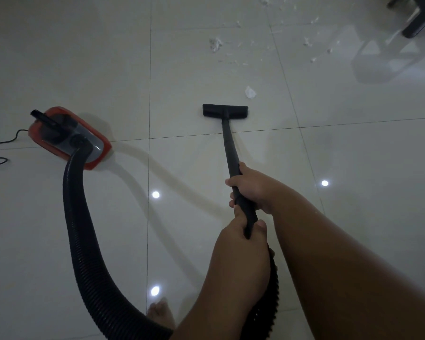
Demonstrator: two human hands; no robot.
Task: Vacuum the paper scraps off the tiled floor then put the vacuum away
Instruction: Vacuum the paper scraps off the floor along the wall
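Observation:
Both hands grip the black vacuum wand (pixel 228 148). My right hand (pixel 253 190) holds it higher up the tube, my left hand (pixel 241 239) below, near where the hose joins. The black floor nozzle (pixel 225 111) lies flat on the pale tiled floor (pixel 84 57). A crumpled paper scrap (pixel 250 92) sits just beyond its right end. More white scraps (pixel 216 44) are scattered farther off, up to the top right. The red canister vacuum (pixel 69 137) stands at the left, joined by a ribbed black hose (pixel 84 241) that loops down past my bare foot (pixel 161 315).
A thin black power cord (pixel 0 148) trails left from the canister. Dark furniture legs (pixel 420 20) stand at the top right, with their reflection on the glossy tiles. Ceiling lights reflect as bright spots on the floor.

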